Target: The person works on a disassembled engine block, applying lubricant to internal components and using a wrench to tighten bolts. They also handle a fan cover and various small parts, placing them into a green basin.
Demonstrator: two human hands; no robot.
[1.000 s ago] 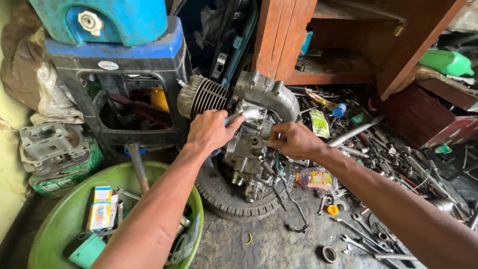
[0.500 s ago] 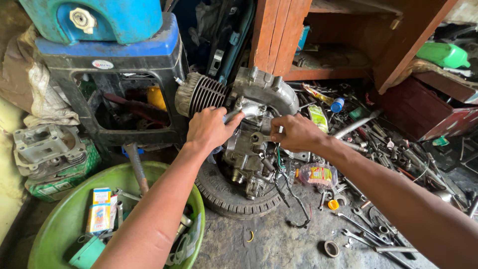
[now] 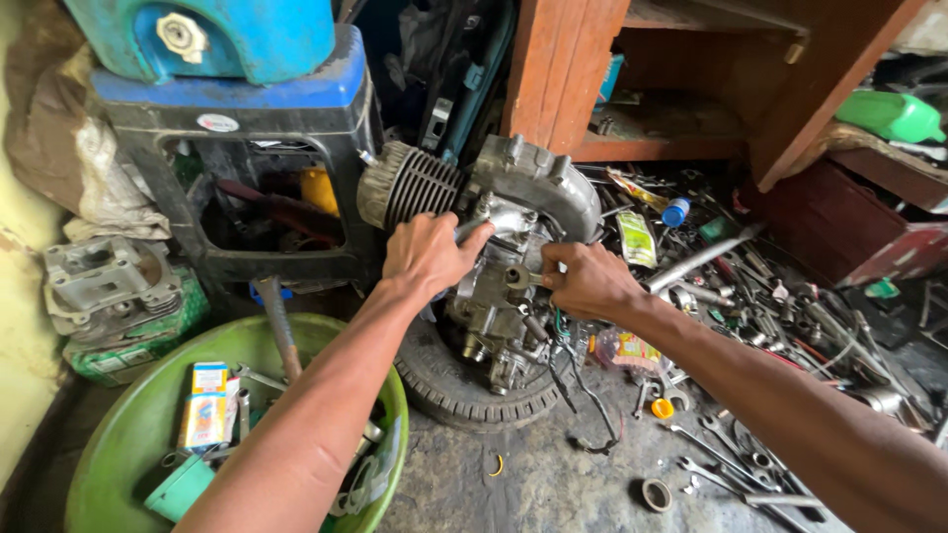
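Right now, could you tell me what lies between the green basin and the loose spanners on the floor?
In the head view, the tyre under the engine, then bare grey floor.

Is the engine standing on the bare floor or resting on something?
Resting on something: the engine sits on a small tyre lying flat on the floor, with the left hand and right hand on it.

This is a small repair workshop for engines, cramped and grimy. A grey metal engine with a finned cylinder point(image 3: 494, 257) sits on a worn black rubber tyre point(image 3: 464, 390) laid flat on the stained concrete floor point(image 3: 533, 484), with steel spanners point(image 3: 721, 459) and loose parts strewn to the floor's right edge. At the floor's left edge stand a round green plastic basin of tools point(image 3: 118, 444) and a spare grey cylinder casting point(image 3: 104, 286).
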